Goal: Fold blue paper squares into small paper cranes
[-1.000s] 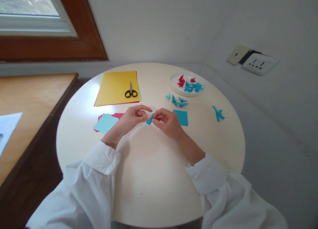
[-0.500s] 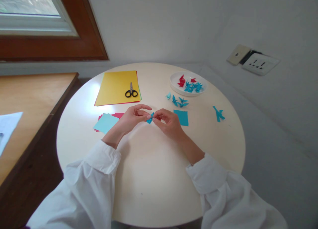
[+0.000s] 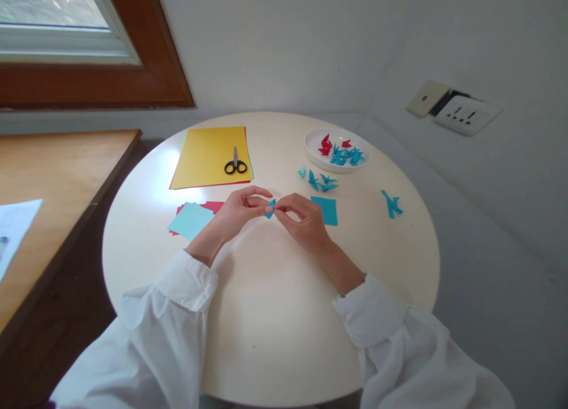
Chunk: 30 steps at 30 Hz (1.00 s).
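Presently, a small piece of folded blue paper (image 3: 270, 209) is between the two hands, over the round tabletop (image 3: 275, 326), which is pale and smooth. The piece is narrow and has a pointed upper end; its finer folds are too small to tell. The left hand (image 3: 246, 209) pinches it from the left side, with the thumb upon the paper and the forefinger stretched out above. The right hand (image 3: 305, 218) grasps its right edge between the thumb and the bent fingers.

Near the folded piece, on its right, lies a flat blue square (image 3: 327, 211) with straight edges, partly hidden by the right hand. Beyond the piece, somewhat to the right, are blue paper birds (image 3: 327, 186) with sharp wings, and a paler figure (image 3: 302, 171) beside them. Farther in this direction is a shallow white plate (image 3: 313, 157), which holds red and blue folded figures. Well to the right of the piece lie thin blue strips (image 3: 393, 205), crossing one another.

To the left of the piece, a light-blue square (image 3: 189, 219) rests over red papers (image 3: 213, 206). Beyond these, there are large smooth sheets (image 3: 199, 154), yellow on top, carrying metal scissors (image 3: 229, 168) with black handles.
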Each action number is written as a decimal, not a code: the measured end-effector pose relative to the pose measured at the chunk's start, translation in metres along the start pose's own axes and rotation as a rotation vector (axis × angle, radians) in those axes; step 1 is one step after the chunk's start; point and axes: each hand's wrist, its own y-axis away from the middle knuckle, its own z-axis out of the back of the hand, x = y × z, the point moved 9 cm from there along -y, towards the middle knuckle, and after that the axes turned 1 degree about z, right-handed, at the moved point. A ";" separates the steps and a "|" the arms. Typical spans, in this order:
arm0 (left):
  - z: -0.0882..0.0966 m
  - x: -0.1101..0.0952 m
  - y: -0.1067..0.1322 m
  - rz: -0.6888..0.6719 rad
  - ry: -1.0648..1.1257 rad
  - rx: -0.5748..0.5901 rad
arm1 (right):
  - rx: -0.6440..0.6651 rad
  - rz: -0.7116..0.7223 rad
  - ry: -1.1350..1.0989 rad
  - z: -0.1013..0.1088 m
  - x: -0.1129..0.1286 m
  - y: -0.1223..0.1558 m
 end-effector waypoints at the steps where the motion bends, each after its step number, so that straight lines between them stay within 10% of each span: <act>1: 0.000 0.000 0.001 0.006 0.010 -0.011 | -0.003 0.021 0.016 0.001 0.002 0.000; 10: -0.002 0.004 0.002 0.056 0.139 -0.034 | -0.027 0.072 0.036 0.003 0.007 0.001; 30: 0.002 -0.014 0.001 -0.163 0.049 -0.098 | -0.115 -0.498 -0.465 -0.011 -0.035 0.010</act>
